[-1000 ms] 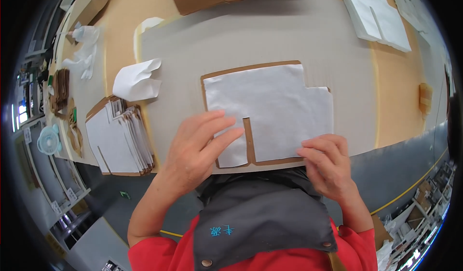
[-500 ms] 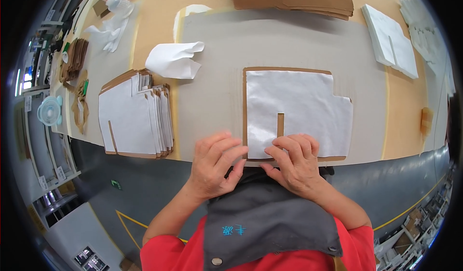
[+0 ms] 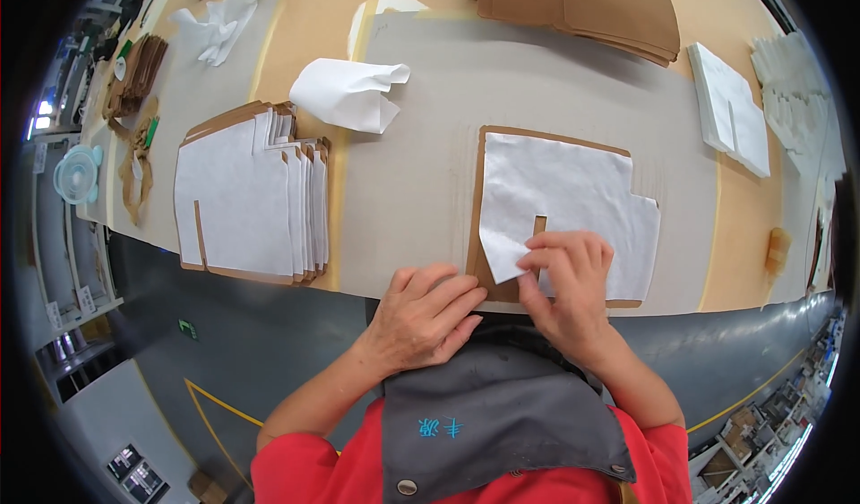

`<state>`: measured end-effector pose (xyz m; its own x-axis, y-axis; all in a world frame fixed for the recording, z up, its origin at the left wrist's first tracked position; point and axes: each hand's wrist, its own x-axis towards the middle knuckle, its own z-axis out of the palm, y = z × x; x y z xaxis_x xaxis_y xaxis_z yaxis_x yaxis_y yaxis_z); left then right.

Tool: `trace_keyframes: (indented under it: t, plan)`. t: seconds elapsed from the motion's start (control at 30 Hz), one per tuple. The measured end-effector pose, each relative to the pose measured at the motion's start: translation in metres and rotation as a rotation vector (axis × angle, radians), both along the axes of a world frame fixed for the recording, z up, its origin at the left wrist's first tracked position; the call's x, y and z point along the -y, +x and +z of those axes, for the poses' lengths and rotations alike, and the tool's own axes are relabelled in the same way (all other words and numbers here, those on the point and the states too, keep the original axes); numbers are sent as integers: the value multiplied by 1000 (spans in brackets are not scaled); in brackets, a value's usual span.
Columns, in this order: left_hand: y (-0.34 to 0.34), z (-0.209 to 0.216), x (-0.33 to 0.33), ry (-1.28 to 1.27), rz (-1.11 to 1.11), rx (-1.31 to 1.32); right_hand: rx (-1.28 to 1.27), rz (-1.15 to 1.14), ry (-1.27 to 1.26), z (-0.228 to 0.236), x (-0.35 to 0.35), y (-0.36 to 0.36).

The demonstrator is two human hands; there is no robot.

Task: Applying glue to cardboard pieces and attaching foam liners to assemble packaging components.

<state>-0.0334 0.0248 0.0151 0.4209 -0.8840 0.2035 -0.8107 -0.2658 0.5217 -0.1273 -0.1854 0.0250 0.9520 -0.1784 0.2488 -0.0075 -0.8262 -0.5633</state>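
Right grip (image 3: 573, 284) pinches white sheet (image 3: 560, 177) | left grip (image 3: 425, 316): can't tell | grey worktop (image 3: 412, 208) | grey floor (image 3: 269, 325)

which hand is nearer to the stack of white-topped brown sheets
Left: the left hand is right of the stack, at the near corner of the brown backing; the right hand is farther right, pinching the white sheet.

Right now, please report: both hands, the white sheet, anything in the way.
Right hand pinching white sheet near lower-left corner. Corner raised off brown backing. Left hand at backing's lower-left corner. No loose object on sheet.
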Motion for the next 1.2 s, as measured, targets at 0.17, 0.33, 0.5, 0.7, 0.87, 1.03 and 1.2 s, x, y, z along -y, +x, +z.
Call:
trace_keyframes:
  t: [0.17,0.33,0.5,0.7,0.87,1.03,1.2]
  plan:
    - [2,5,1,13,-7,-34,-23,-82,257,12,19,14]
    - [4,-5,18,-323,270,2,27,75,135,16,20,14]
    - [22,2,41,-219,151,-24,132,145,-45,-2,8,6]
    - [28,-8,30,-149,-11,57,98,72,-52,-9,19,-27]
    - [28,-10,28,-121,-31,31,5,-12,-94,-15,21,-43]
    - [29,-9,27,-90,-62,24,24,-28,-148,-21,1,-33]
    - [28,-8,25,-80,-54,37,105,36,-216,-24,1,-30]
